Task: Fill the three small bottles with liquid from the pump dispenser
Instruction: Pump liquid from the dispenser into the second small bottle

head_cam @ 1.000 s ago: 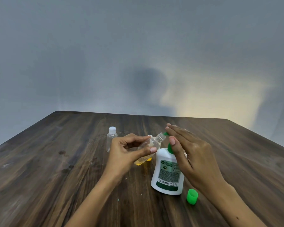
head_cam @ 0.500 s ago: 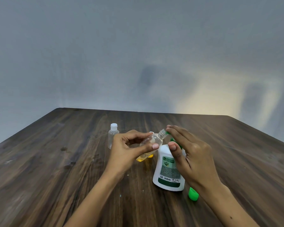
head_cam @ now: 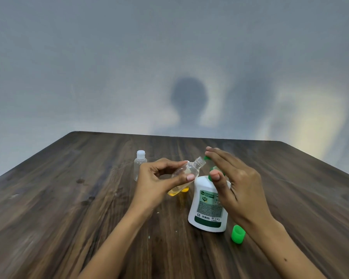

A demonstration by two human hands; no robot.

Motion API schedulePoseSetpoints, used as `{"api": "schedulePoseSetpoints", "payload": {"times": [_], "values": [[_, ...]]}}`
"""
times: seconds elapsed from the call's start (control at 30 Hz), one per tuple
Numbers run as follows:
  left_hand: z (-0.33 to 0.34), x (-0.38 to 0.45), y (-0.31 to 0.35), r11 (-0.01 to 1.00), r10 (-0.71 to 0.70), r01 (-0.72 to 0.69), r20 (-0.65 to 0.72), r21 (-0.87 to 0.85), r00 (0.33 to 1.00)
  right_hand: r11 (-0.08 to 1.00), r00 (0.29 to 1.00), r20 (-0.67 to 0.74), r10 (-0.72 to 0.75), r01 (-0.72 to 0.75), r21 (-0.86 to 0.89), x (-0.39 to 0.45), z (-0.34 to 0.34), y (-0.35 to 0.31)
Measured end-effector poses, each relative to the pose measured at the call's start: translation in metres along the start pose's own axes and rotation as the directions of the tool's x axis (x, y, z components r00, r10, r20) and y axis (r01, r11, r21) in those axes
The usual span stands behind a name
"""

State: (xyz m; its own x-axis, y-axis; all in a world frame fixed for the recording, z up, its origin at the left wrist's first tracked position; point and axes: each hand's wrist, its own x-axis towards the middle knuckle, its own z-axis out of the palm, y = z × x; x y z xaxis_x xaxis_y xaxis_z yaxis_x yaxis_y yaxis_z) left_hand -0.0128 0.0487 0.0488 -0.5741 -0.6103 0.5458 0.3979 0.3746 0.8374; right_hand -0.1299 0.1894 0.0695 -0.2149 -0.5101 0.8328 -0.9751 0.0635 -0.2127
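A green cap (head_cam: pixel 238 234) lies nearest on the wooden worktop (head_cam: pixel 69 208), just right of the white pump dispenser (head_cam: pixel 209 206), which stands upright. The right hand (head_cam: pixel 236 184) rests its straight fingers on the green pump head (head_cam: pixel 210 160), thumb against the neck. The left hand (head_cam: pixel 159 182) pinches a small clear bottle (head_cam: pixel 186 174) between thumb and fingers, tilted, its open mouth at the nozzle and yellow liquid in its base. Farther back, a capped empty bottle (head_cam: pixel 139 165) stands upright.
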Motion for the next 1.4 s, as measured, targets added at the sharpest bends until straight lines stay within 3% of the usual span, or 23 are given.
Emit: {"api": "schedulePoseSetpoints", "payload": {"times": [1.4], "values": [[0.001, -0.002, 0.0, 1.0, -0.006, 0.006, 0.002, 0.0, 1.0, 0.999, 0.999, -0.036, 0.035, -0.035, 0.001, -0.003, 0.007, -0.001]]}}
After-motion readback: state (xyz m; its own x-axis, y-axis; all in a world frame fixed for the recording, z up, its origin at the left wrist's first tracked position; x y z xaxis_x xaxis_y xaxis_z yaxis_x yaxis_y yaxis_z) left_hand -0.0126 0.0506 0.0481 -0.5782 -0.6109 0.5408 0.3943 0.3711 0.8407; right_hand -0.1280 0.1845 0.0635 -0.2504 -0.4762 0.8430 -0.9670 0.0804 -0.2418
